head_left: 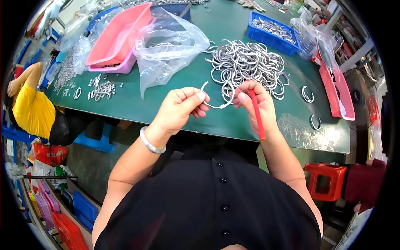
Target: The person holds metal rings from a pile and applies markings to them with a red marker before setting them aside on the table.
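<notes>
Ring (216,107) pinched, L hand (177,109); red stick (258,116) gripped, R hand (266,109); blue bin (271,41): metal pcs (273,28)

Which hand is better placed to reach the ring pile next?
Probably the right hand: nearer the ring pile, though it holds a red stick. The left hand is farther off, pinching a curved metal piece.

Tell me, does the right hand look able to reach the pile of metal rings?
Probably yes: the right hand is near the pile of metal rings with no visible barrier, though the red stick it holds may hinder grasping.
</notes>
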Action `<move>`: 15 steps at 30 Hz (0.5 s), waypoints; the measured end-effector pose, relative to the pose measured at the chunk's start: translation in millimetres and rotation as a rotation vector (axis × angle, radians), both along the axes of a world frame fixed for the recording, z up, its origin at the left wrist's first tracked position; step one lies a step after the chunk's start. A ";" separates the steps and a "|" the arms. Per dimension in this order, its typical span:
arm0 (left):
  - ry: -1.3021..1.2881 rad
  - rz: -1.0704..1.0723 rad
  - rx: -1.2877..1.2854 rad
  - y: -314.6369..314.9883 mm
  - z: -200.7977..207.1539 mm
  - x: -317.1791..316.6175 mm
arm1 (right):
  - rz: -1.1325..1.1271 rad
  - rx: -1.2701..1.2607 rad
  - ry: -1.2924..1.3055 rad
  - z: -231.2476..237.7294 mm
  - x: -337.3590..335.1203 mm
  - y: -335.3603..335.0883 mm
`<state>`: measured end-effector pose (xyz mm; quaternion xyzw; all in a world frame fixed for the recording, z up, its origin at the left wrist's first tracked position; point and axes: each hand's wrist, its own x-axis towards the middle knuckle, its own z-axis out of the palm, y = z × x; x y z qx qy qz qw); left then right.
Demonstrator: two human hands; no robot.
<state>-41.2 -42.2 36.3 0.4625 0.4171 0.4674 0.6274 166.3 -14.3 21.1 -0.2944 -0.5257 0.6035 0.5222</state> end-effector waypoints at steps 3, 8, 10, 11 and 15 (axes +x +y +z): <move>-0.006 -0.012 -0.030 -0.6 0.2 -2.1 | 0.041 -0.117 0.086 -0.6 -4.1 -1.0; 0.009 -0.009 -0.048 -0.1 -6.2 -5.8 | 0.063 -0.158 0.128 -7.1 -7.2 -0.6; 0.026 -0.003 -0.065 0.5 -5.7 -5.8 | 0.067 -0.168 0.121 -9.5 -7.6 -0.4; 0.026 -0.006 -0.072 0.6 -5.1 -5.6 | 0.072 -0.171 0.115 -10.9 -7.3 -0.2; 0.021 0.008 -0.094 -0.4 -3.6 -4.6 | 0.087 -0.188 0.094 -13.5 -6.9 -0.1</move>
